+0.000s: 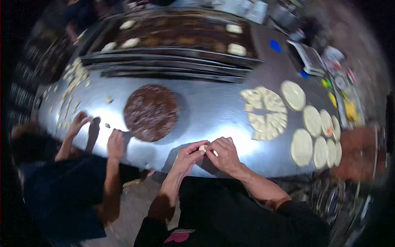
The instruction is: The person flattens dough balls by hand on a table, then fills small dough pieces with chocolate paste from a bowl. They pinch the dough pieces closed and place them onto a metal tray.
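Observation:
My left hand [187, 158] and my right hand [224, 154] meet above the front edge of the metal table. Between them is a small pale piece of dough [203, 148], gripped by the fingers of both hands and partly hidden by them. Beyond and to the right lies a round of dough cut into several wedges [263, 127], with gaps forming a cross in its middle. To the left of my hands sits a large round mass of dark brown filling [151, 112] with a glossy, lumpy surface.
Flat dough discs [301, 147] lie at the right. Stacked dark baking trays [173, 53] stand at the back, the top one bearing several pale dough pieces [236, 50]. At left, a co-worker's hands [116, 144] are over the table near small dough bits [76, 76]. A scale-like device [306, 57] is at back right.

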The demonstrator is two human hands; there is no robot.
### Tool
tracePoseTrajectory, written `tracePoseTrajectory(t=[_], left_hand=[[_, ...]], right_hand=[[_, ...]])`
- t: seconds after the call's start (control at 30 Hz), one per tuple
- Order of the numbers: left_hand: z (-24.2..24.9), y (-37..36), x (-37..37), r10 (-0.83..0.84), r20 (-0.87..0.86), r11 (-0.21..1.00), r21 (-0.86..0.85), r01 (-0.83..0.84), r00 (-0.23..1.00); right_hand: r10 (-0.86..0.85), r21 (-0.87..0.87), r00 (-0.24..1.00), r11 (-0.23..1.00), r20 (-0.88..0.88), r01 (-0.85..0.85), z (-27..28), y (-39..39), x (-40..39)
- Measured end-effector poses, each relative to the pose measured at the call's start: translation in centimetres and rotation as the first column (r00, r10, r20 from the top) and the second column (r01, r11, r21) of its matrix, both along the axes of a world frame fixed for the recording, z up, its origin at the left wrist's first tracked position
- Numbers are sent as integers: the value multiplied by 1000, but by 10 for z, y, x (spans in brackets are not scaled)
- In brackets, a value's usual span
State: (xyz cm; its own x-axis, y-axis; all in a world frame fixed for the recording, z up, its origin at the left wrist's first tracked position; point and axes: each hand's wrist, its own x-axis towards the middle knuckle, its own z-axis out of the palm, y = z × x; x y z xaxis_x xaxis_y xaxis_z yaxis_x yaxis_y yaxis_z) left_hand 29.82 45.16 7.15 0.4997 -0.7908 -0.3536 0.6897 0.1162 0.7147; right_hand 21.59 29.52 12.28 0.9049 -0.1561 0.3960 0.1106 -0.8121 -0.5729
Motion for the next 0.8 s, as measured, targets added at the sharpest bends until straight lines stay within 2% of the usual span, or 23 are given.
tracePoseTrajectory(t=[0.03,0.1,0.13,0.17,0.2,0.27,0.3,0.33,0.37,0.4,0.43,0.47,0.5,0.57,0.6,0.63,0.7,0.73,0.77,0.8], left_hand=[[-6,-24,-9,-73,-6,997,-16,73,997],[-17,-65,-35,-116,243,965,258,51,963],[-38,-83,-40,-175,389,958,280,65,905],[-32,-101,-43,-295,497,913,398,88,816],[-24,-124,-42,-414,578,856,510,85,703],[-39,-171,-46,-475,745,824,563,-61,468],[-44,-192,-49,-488,744,823,566,-44,456],[-49,-211,-52,-497,825,829,543,-133,269],[-53,-223,-58,-496,866,839,498,-218,69],[-55,-233,-66,-501,863,838,502,-216,62],[-55,-242,-75,-490,871,851,476,-223,-12],[-57,-249,-82,-480,873,862,451,-229,-85],[-62,-253,-89,-491,867,856,461,-233,-87],[-70,-258,-94,-446,894,886,447,-123,37],[-58,-253,-96,-461,875,875,476,-86,149],[-51,-244,-93,-401,884,898,431,-88,241],[-34,-225,-83,-459,799,815,553,-175,388],[-31,-213,-75,-464,795,804,563,-191,391],[-29,-200,-69,-282,796,883,433,-179,535],[-30,-187,-63,-90,743,938,288,-196,663]], right_hand=[[-75,-16,997,997,-8,75,-10,-18,-21],[-293,-103,956,950,22,293,-37,-63,-72],[-379,-225,925,900,17,372,-50,-85,-100],[-470,-305,882,845,-32,439,-58,-103,-129],[-488,-373,871,818,-46,438,-73,-115,-157],[-529,-437,846,777,-63,453,-83,-115,-196],[-502,-465,865,767,-7,442,-77,-109,-206],[-470,-491,882,757,47,430,-74,-105,-213],[-482,-484,875,756,45,441,-75,-105,-216],[-530,-357,848,794,-13,491,-76,-108,-215],[-563,-224,823,814,-77,536,-69,-111,-205],[-624,-149,779,777,-59,611,-63,-112,-188],[-583,6,808,811,-80,585,-84,-119,-175],[-441,-63,896,897,-58,438,-104,-121,-165],[-359,-62,931,933,-73,355,-115,-123,-179],[-255,-63,967,965,-26,253,-109,-134,-195],[-318,-180,947,935,-49,305,-111,-163,-215],[-421,-153,906,898,-32,412,-110,-168,-201],[-519,-125,855,850,-25,512,-112,-175,-180],[-522,-22,850,851,68,525,-113,-172,-154]])
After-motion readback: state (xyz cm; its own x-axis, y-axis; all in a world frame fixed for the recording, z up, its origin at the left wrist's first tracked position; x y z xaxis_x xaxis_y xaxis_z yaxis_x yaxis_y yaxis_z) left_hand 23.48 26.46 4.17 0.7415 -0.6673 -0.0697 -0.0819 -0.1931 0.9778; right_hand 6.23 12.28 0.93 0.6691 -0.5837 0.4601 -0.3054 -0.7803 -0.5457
